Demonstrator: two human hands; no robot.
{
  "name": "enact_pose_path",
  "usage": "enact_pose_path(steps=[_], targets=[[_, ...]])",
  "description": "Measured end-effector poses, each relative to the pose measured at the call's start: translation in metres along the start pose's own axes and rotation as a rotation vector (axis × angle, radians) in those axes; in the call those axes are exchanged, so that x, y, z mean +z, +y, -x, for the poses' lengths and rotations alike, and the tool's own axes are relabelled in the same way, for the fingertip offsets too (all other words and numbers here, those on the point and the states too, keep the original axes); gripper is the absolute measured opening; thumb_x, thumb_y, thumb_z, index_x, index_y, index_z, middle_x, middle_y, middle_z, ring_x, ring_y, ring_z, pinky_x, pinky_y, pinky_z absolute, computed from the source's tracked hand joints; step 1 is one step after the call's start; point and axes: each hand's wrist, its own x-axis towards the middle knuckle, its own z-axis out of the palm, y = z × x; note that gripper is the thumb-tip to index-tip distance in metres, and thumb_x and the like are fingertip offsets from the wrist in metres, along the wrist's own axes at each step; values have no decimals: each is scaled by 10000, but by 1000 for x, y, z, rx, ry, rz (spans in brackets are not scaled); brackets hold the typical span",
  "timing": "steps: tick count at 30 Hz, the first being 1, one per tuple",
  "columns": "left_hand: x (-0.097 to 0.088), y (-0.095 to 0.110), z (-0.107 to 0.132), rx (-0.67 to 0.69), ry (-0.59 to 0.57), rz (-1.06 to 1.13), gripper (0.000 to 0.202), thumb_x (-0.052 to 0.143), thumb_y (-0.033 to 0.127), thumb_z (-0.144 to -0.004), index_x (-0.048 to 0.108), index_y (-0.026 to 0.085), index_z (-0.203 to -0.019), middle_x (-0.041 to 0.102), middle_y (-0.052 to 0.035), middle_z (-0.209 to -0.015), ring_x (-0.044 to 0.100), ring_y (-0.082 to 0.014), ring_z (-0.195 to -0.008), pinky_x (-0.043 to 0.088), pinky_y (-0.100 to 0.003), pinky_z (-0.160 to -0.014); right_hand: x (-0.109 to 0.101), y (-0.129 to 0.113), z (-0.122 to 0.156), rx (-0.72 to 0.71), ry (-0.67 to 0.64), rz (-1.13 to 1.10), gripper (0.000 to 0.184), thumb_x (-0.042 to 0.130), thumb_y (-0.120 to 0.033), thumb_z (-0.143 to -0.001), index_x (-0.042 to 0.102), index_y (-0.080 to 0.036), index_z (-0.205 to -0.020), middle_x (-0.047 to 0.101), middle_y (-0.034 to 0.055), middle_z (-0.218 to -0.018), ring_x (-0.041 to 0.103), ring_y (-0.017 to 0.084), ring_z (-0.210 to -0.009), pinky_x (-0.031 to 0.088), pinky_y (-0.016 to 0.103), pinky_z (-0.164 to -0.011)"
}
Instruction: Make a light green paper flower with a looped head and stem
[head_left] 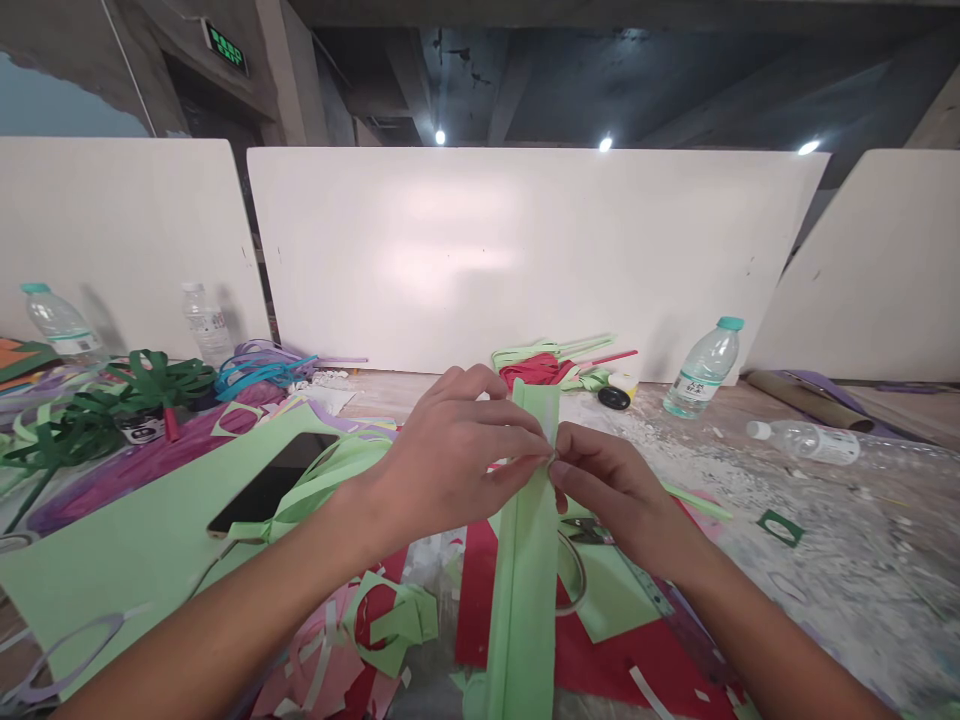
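A long, folded light-green paper strip [525, 580] stretches away from me above the cluttered table. My left hand [472, 440] reaches over it from the left, thumb and fingers pinched at its right edge. My right hand [607, 480] pinches that same edge from the right, and the fingertips of both hands meet there. Whether something small sits between the fingertips, I cannot tell. Under the strip lie red paper [615, 660] and a green paper piece [607, 595]. Close to my right hand are scissors [589, 530], partly hidden, and a ring-shaped item [579, 575].
On the left, a black phone [274, 482] rests on a large green sheet [112, 560]. Paper scraps [397, 620] litter the front. A water bottle [703, 368] stands at the back right, another bottle [810, 442] lies down, and white panels [525, 260] close off the back.
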Motion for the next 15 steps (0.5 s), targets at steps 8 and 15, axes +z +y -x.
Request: enact_pose_path(steps=[8,15], targets=[[-2,1,0,46,6,-116,143,565,208,-849,697,247,-810,737,31,-828,515,-195,-857,369,-326,-690,2,2,2,-56,99,180,206,482,-271,-878,490,-200,-685,440,-28,-619,396,115,-588,333,248,-546],[-3,2,-1,105,33,-159,160,557,186,-851,681,236,-762,733,57,-830,496,-181,-823,343,-318,-670,2,3,4,-72,116,174,212,487,-267,-871,491,-200,-670,442,-25,-605,386,115,-566,327,245,-527]])
